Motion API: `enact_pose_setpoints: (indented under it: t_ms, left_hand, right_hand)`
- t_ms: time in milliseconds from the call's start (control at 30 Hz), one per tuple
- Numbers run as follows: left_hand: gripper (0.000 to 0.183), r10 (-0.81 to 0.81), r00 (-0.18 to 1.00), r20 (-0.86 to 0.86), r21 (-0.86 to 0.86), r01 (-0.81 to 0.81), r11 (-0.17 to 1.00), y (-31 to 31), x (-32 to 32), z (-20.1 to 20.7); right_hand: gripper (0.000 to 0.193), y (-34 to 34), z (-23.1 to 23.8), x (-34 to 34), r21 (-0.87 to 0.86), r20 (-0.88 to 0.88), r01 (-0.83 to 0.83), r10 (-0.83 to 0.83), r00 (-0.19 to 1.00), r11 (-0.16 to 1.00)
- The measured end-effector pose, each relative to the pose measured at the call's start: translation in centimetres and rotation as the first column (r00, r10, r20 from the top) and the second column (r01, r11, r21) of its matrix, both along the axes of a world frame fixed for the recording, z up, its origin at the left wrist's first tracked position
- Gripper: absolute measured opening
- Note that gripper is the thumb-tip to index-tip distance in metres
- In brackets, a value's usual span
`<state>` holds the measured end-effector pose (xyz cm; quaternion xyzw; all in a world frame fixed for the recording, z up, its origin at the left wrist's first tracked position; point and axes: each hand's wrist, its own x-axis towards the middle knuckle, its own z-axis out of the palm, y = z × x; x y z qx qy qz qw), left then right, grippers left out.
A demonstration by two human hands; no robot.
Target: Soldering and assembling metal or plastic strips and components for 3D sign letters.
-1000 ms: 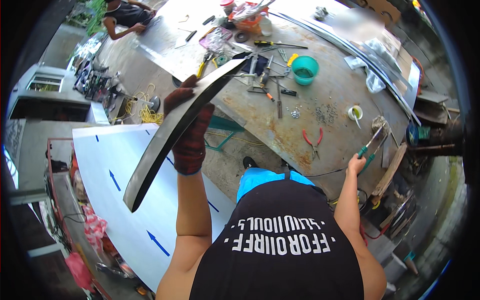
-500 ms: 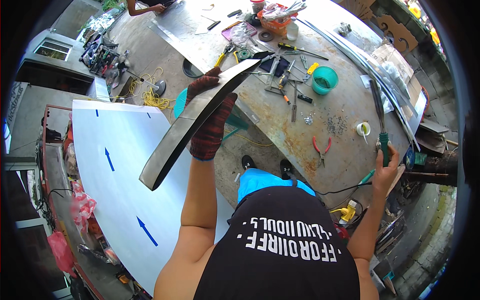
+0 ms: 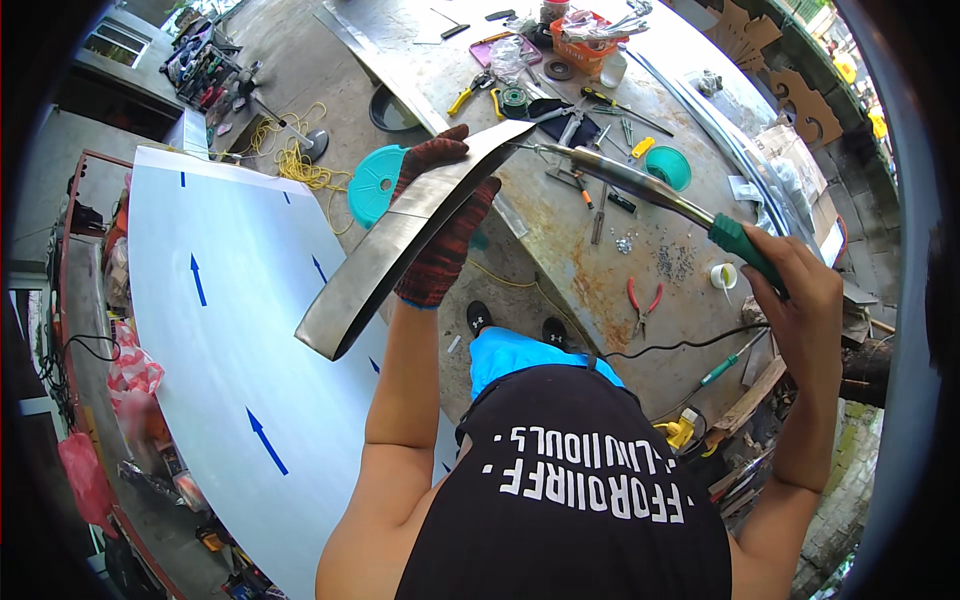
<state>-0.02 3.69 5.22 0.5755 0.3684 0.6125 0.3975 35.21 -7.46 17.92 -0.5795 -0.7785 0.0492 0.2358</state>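
Observation:
My left hand, in a dark red and black knit glove, grips a bent strip of sheet metal around its middle. The strip is tilted, its narrow end up toward the table and its wide curved end hanging over the white sheet. My bare right hand is closed around the green handle of a long tool that looks like a file. Its tapered metal blade points left, and the tip is near the strip's upper end; whether they touch I cannot tell.
Hand tools, a teal cup, red-handled pliers and an orange basket lie on the metal table. To the left stands a white sheet with blue arrows. A teal stool is beyond my left hand; a black cable runs near my right arm.
My right hand has swung the file from upright at the table's right side inward to the left, toward the metal strip. My left hand keeps its hold; the view has shifted slightly.

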Motion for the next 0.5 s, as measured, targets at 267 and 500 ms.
enact_pose_setpoints:
  t_ms: [267,500]
  left_hand:
    - [0.049,-0.155,0.966,0.205,-0.117,0.181,0.976,0.0,-0.3,0.2]
    - [0.048,-0.169,0.971,0.169,-0.084,0.185,0.979,0.1,-0.6,0.3]
  right_hand:
    - [0.042,2.8,1.7,-2.8,0.024,0.161,-0.108,0.103,0.982,0.994]
    - [0.043,4.0,2.3,-3.6,0.025,0.240,-0.135,0.125,0.963,0.991]
